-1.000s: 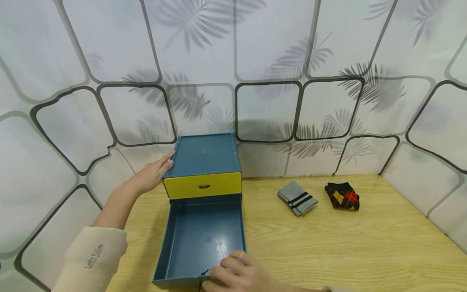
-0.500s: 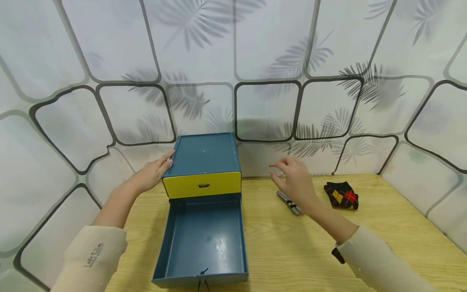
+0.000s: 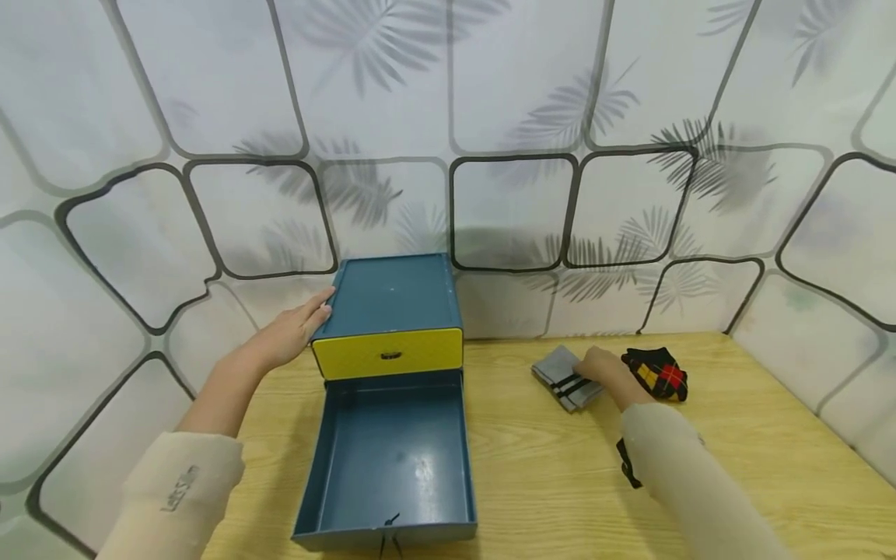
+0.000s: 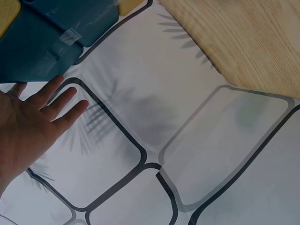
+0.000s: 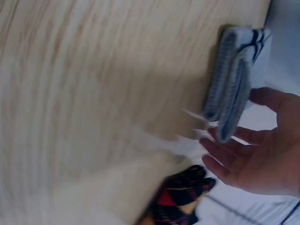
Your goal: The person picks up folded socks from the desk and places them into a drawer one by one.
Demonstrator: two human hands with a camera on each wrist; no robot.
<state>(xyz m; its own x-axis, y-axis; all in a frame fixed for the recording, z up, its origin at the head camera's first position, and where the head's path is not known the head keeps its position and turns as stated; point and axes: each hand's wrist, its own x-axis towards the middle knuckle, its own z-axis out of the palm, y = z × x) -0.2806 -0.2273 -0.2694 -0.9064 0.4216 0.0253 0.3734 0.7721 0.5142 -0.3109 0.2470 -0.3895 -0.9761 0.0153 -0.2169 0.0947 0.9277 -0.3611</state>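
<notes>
My left hand (image 3: pixel 294 334), its fingers straight, rests against the left edge of a blue two-drawer box (image 3: pixel 395 292). In the left wrist view its fingers are spread beside the blue side wall. The upper yellow-fronted drawer (image 3: pixel 427 354) is closed; the lower blue drawer (image 3: pixel 399 459) is pulled out, its inside bare. My right hand (image 3: pixel 603 372) is at the right end of a folded grey sock (image 3: pixel 560 369) with black stripes. Seen from the right wrist, the thumb lies on one face of the sock (image 5: pixel 236 79) and fingers curl at its end, pinching it.
A black argyle sock (image 3: pixel 656 375) with red and yellow diamonds lies right of my right hand on the wooden table (image 3: pixel 532 482). A patterned wall covering (image 3: pixel 511 210) rises behind the table. A dark cord (image 3: pixel 390 523) hangs at the lower drawer's front.
My right hand has left the lower drawer's front, swung over the table to the right and come down on the grey sock. The left hand has stayed on the box.
</notes>
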